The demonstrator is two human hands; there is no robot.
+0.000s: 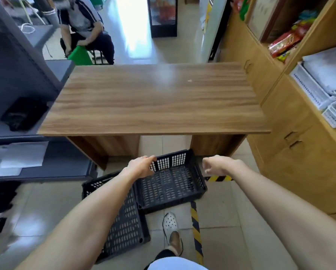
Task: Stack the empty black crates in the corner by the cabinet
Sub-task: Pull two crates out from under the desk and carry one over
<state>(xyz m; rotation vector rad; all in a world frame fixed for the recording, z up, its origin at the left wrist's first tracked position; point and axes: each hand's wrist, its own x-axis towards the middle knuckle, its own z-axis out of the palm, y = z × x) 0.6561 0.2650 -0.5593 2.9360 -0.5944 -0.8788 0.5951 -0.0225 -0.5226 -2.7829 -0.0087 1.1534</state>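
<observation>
Two empty black perforated crates lie on the tiled floor in front of the wooden desk. The right crate [173, 184] sits partly under the desk's front edge. The left crate [124, 221] lies beside it, largely hidden by my left forearm. My left hand [141, 165] hovers over the right crate's far left corner, fingers apart, holding nothing. My right hand [216, 165] hangs just right of that crate with fingers loosely curled, empty. The yellow wooden cabinet [291, 137] stands to the right.
The wooden desk [153, 102] fills the middle. Grey shelving [17, 114] with papers stands at left. A seated person [85, 30] is beyond the desk. Yellow-black hazard tape [196, 228] runs along the floor near my shoe [171, 228]. White baskets [334, 114] sit on the cabinet shelf.
</observation>
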